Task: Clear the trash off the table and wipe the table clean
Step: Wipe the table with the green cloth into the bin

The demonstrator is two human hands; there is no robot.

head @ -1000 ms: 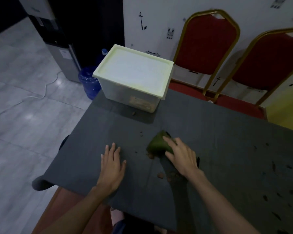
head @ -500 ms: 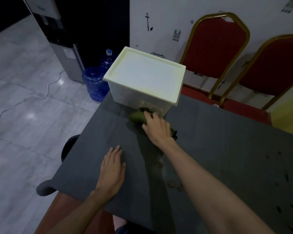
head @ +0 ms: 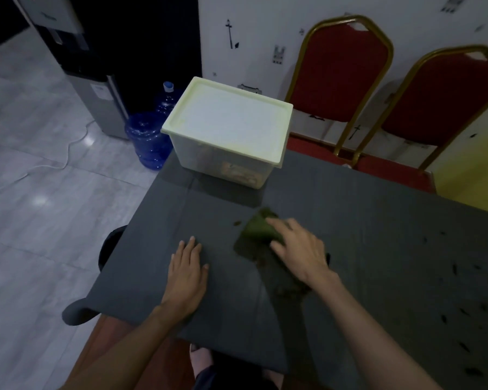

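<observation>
A table under a dark grey cloth (head: pixel 364 235) fills the lower right. My right hand (head: pixel 299 249) presses a green rag (head: pixel 258 228) flat on the cloth near the middle, fingers spread over it. A small brown crumb (head: pixel 237 223) lies just left of the rag, and more brown bits (head: pixel 289 289) show under my right wrist. My left hand (head: pixel 188 273) lies flat on the cloth, fingers straight, holding nothing. Several dark scraps (head: pixel 462 311) are scattered over the right part of the cloth.
A lidded translucent plastic bin (head: pixel 228 133) stands at the table's far left corner. Two red chairs with gold frames (head: pixel 341 74) line the far side. Blue water jugs (head: pixel 148 139) and a dispenser (head: pixel 96 88) stand on the tiled floor to the left.
My right hand pushed the rag out to the bin, then drew it back toward me to the middle of the cloth. My left hand has stayed flat in place.
</observation>
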